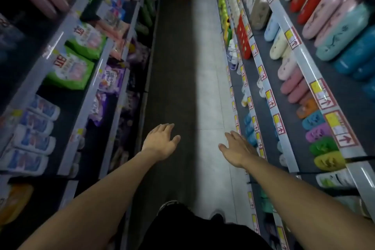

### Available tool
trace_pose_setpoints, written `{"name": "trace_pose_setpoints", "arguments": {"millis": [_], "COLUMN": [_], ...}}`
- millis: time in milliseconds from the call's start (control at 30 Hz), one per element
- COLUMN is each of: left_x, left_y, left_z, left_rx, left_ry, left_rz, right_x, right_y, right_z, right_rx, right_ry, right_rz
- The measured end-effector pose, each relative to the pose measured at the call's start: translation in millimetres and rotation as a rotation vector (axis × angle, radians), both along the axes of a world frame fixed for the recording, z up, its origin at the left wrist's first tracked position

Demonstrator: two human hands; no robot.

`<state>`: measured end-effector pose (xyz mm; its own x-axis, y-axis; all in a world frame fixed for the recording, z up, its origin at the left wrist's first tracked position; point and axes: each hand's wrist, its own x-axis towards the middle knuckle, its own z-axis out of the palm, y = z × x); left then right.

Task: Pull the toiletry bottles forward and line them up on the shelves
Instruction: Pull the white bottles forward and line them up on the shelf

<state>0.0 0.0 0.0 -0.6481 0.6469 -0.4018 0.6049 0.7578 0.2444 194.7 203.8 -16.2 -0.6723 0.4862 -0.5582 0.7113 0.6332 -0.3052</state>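
— Both hands are out in front over the aisle floor (211,95). What's each one doing?

— Left hand (162,142) hangs palm down with the fingers relaxed and slightly spread, gripping nothing. It sits over the dark strip of floor, just off the front edge of the left shelves (89,95), not touching them.

— And the right hand (237,149)?

— Also loose, fingers straight and fanned, holding nothing. Its fingertips lie right at the rail of the lowest right-hand shelf (261,95); I can't tell whether they touch the rail or only overlap it in view.

— Where are the toiletry bottles?

— White bottles with blue and red labels (34,134) lie in a row on a lower left shelf, well to the left of the left hand. Small white bottles (233,55) stand on the lower right shelves farther up the aisle, near a yellow and green group (223,6). The view is blurred, so finer detail is lost.

— What else is stocked?

— Green bags (71,71) and purple packs (110,79) on the left. On the right, rows of slippers (324,142) in many colours behind rails with yellow and red price tags (332,126).

— How much room is there?

— The aisle runs straight ahead, open between the two shelf fronts. A shoe (168,205) shows at the bottom, on the floor between the arms.
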Motion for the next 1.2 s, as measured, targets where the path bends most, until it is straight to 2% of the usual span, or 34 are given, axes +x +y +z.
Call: {"name": "trace_pose_setpoints", "arguments": {"millis": [200, 367, 567, 867, 1200], "left_x": [-22, -76, -186, -368, -503], "left_y": [33, 57, 103, 186, 297], "left_z": [0, -11, -26, -13, -11], "left_rx": [0.000, -0.003, 0.008, 0.034, 0.013], "left_ry": [-0.024, -0.051, -0.077, -0.112, -0.121], "left_rz": [0.034, 0.055, 0.040, 0.002, -0.029], "right_x": [-28, -81, -187, -375, -512], "right_y": [39, 74, 123, 182, 290], "right_z": [-13, -25, -34, -5, 5], "right_rx": [0.009, 0.013, 0.038, 0.055, 0.090], "right_ry": [-0.044, -0.060, -0.071, -0.031, 0.003], "right_rz": [0.068, 0.089, 0.051, 0.026, 0.018]}}
